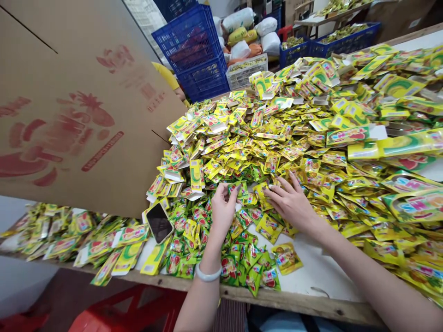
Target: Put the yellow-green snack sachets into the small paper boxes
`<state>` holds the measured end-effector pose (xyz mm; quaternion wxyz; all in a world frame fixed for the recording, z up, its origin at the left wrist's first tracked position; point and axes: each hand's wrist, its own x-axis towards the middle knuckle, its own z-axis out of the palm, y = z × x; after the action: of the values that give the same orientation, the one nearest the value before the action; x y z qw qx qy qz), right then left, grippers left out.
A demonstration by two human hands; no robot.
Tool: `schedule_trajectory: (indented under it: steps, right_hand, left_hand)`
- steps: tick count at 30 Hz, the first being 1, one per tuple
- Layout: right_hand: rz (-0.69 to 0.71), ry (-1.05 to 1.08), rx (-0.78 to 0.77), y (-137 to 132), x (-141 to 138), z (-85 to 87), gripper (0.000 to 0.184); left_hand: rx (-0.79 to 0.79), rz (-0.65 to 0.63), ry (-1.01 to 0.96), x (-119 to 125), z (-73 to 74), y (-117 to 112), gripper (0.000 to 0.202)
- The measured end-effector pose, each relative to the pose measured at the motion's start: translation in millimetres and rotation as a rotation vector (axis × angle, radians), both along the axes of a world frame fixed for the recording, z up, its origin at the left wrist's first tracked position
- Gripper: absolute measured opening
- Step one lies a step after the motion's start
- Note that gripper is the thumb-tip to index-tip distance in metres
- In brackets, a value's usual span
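My left hand (224,210) is over the near middle of the table, its fingers curled in and its thumb raised beside them. Green candy packets (254,263) lie around and below it. Whatever may be inside the curled fingers is hidden. My right hand (292,203) reaches in from the right with its fingers spread, resting on yellow candy packets (269,228) at the foot of the big heap. One yellow packet (287,258) lies apart on the white tabletop (321,276), near the front edge.
A large cardboard carton (79,120) stands at the left. A phone (159,222) rests on flat yellow boxes (197,175) nearby. Blue crates (202,76) and filled sacks (238,20) are behind the heap. A red stool (93,320) is below the table edge. Part of another person's yellow sleeve (166,76) shows behind the carton.
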<state>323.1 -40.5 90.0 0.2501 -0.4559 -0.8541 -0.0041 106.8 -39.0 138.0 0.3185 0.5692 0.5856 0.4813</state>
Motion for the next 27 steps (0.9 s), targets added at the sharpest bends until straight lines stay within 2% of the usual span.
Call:
schedule_trajectory:
  steps: [3, 6, 8, 10, 13, 16, 19, 23, 24, 27]
  right_hand:
    - [0.018, -0.076, 0.015, -4, -3, 6.7, 0.033]
    - [0.031, -0.060, 0.027, -5, -1, 9.0, 0.034]
    - [0.052, 0.022, 0.046, -4, 0, 10.9, 0.029]
    - [0.088, 0.200, 0.034, -5, 2, 14.7, 0.022]
    - [0.180, 0.533, -0.159, -7, 5, 21.6, 0.019]
    - [0.246, 0.689, -0.391, -9, 6, 25.2, 0.021]
    - [0.206, 0.724, -0.482, -10, 5, 26.3, 0.024]
    - [0.145, 0.869, -0.552, -13, 0, 28.4, 0.022]
    - [0.132, 0.954, -0.586, -14, -1, 28.5, 0.025]
    - [0.169, 1.171, -0.772, -19, -5, 26.9, 0.052]
  left_hand:
    - [-0.023, -0.035, -0.030, 1, -6.7, 1, 0.031]
    - [-0.040, -0.051, 0.001, -1, -12.0, 3, 0.028]
    - [-0.039, -0.055, 0.017, -2, -11.8, 4, 0.028]
    - [-0.061, -0.076, -0.011, -1, -8.9, 4, 0.032]
    - [-0.117, -0.138, -0.084, 4, -3.4, 3, 0.042]
    - [-0.168, -0.229, -0.121, 14, 0.3, -3, 0.049]
    - [-0.205, -0.315, -0.163, 24, 4.4, -9, 0.056]
    - [-0.114, -0.274, -0.149, 37, 11.0, -16, 0.056]
    - [-0.084, -0.256, -0.143, 41, 11.4, -19, 0.055]
    - [0.027, -0.273, -0.108, 49, 7.1, -26, 0.052]
